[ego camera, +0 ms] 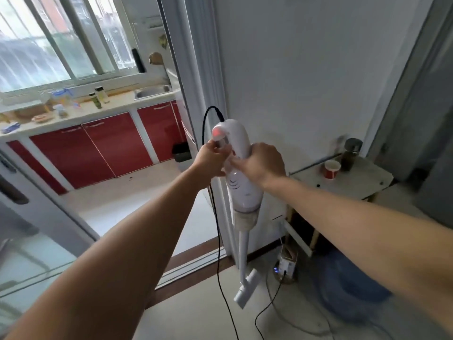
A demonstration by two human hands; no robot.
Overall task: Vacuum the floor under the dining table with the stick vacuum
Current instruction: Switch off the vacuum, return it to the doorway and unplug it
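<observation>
- The white wall [306, 69] is right behind the stick vacuum [241, 173]. The vacuum stands almost straight up, beside the doorway to the kitchen.
- No dining table shows here, so I think the cleaning under it has not started.
- A small side table [362, 182] stands to the right of the vacuum, with a red cup [331, 169] and a dark jar [351, 153] on it.
- The vacuum's long tube goes down to the floor head [246, 288]. The head looks lifted a bit and turned sideways.
- A black cord [217, 241] comes out of the top of the handle and hangs down to the floor. It could trip feet or get caught, so it is best to keep it off to one side.
- The right hand [259, 165] is wrapped around the vacuum's body, just under the handle.
- The left hand [212, 159] has its fingers on the grip, just below a glowing red button [217, 134].
- To do this step well, I would hold on firmly with both hands and keep the vacuum upright while carrying it.
- I cannot read any words or brand name on the vacuum. The picture is too blurry.
</observation>
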